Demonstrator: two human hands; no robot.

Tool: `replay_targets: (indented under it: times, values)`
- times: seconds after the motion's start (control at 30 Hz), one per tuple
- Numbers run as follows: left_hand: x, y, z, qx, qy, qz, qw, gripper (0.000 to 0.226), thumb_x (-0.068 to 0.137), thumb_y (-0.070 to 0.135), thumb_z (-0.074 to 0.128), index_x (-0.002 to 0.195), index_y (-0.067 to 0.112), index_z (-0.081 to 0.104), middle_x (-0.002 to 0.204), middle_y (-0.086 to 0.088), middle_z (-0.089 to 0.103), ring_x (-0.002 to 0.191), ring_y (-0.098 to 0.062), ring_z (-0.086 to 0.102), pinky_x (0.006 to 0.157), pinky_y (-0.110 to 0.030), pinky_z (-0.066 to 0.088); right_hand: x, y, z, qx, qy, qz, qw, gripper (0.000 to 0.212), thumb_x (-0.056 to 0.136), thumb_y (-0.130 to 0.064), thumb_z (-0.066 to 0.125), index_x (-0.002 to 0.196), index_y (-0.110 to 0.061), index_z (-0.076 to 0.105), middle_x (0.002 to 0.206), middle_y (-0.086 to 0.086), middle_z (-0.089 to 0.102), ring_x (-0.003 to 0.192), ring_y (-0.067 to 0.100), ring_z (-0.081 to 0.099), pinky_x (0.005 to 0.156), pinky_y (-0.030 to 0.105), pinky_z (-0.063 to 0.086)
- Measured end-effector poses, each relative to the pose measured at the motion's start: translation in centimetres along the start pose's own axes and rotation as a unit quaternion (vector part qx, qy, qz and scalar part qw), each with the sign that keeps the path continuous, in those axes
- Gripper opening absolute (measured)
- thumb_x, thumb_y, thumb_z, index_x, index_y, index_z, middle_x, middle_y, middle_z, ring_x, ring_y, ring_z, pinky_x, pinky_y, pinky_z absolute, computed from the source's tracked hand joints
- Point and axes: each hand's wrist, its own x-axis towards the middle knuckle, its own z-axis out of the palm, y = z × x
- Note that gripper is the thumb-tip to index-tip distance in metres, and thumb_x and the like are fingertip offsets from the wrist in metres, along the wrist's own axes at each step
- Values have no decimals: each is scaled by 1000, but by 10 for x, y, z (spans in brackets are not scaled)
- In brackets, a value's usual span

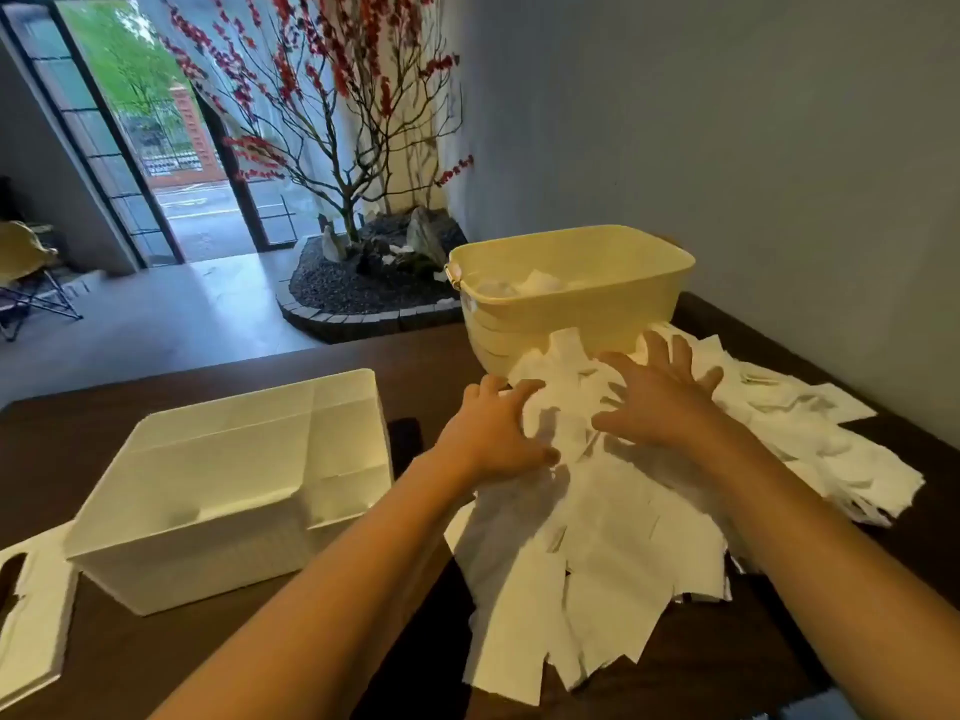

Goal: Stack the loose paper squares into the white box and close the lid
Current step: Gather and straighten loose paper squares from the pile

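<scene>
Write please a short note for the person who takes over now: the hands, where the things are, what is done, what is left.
Left hand: fingers spread, resting on the paper pile, gripping nothing clearly.
Right hand: fingers spread, on the top of the same pile.
White box: open, on the table's left side; no paper seen inside.
Lid: flat at the left edge, beside the box.
Yellow tub: behind the pile, some paper in it.
Done: nothing stacked yet.
Left: gather the squares, stack them in the box, close the lid.
</scene>
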Motion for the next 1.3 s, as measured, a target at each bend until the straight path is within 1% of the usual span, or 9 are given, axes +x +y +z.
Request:
replay_targets:
  times: [0.23, 0.43, 0.6, 0.7, 0.83, 1.0, 1.17, 1.23, 1.3]
  values:
    - [53, 7, 34, 41, -60, -30, 997, 83, 84, 59, 70, 152, 35, 29, 153, -7, 32, 140, -31, 26, 112, -46, 33, 33, 32, 28, 28, -94, 41, 994, 81, 87, -69, 54, 154, -44, 14, 164, 3, -1, 150, 40, 1, 115, 64, 15]
    - [62, 5, 41, -33, 56, 7, 998, 51, 92, 43, 63, 139, 27, 52, 128, -2, 58, 113, -20, 53, 93, -34, 47, 36, 26, 36, 53, 25, 31, 998, 49, 97, -29, 56, 143, -34, 43, 145, 3, 42, 131, 29, 38, 102, 43, 44]
    - [53, 12, 13, -263, 134, 34, 955, 15, 101, 39, 53, 113, 33, 60, 108, 8, 68, 99, -13, 64, 94, -39, 53, 33, 20, 10, 293, 153, 58, 942, 29, 95, -9, 52, 113, -26, 66, 113, 4, 62, 94, 22, 57, 70, 31, 51]
    - [47, 15, -7, -354, 107, 90, 925, 24, 104, 52, 42, 119, 43, 58, 114, 16, 67, 107, -8, 64, 97, -32, 50, 29, 11, -18, 270, 150, 1, 951, 34, 93, -13, 55, 123, -25, 64, 119, 1, 61, 109, 25, 55, 84, 31, 46]
    - [46, 0, -12, -299, 34, 69, 951, 10, 101, 43, 56, 109, 41, 60, 99, 14, 70, 94, -7, 67, 89, -31, 53, 11, -2, -27, 134, 54, -24, 989, 53, 93, -19, 56, 143, -33, 46, 146, 4, 45, 133, 28, 39, 108, 46, 39]
    - [34, -18, -4, -252, -39, -85, 963, 74, 84, 59, 71, 140, 23, 40, 129, 2, 60, 110, -17, 62, 94, -34, 52, -9, -17, -17, 126, 86, -48, 987, 56, 96, -18, 55, 146, -36, 40, 154, -1, 34, 139, 23, 31, 110, 42, 34]
    - [11, -11, -10, 19, -108, -4, 994, 109, 71, 73, 72, 156, 44, 9, 163, -1, 14, 148, -31, 22, 118, -51, 32, -21, 1, -22, 48, -124, -72, 988, 81, 86, -50, 67, 153, -43, 22, 158, -3, 25, 143, 27, 27, 111, 47, 36]
    - [11, -7, 1, 77, -146, 21, 986, 114, 70, 74, 72, 156, 49, 0, 167, 5, -4, 153, -32, -1, 120, -58, 19, -25, 4, -16, 33, -124, -63, 990, 77, 88, -45, 65, 153, -43, 22, 157, -2, 27, 141, 26, 30, 109, 45, 39]
    - [19, -5, 15, 100, -157, 26, 982, 113, 73, 74, 70, 156, 48, -1, 167, 1, 1, 152, -35, 4, 119, -58, 21, -29, 4, -9, 43, -110, -56, 991, 74, 89, -41, 64, 152, -43, 23, 156, -3, 28, 140, 25, 32, 108, 43, 42]
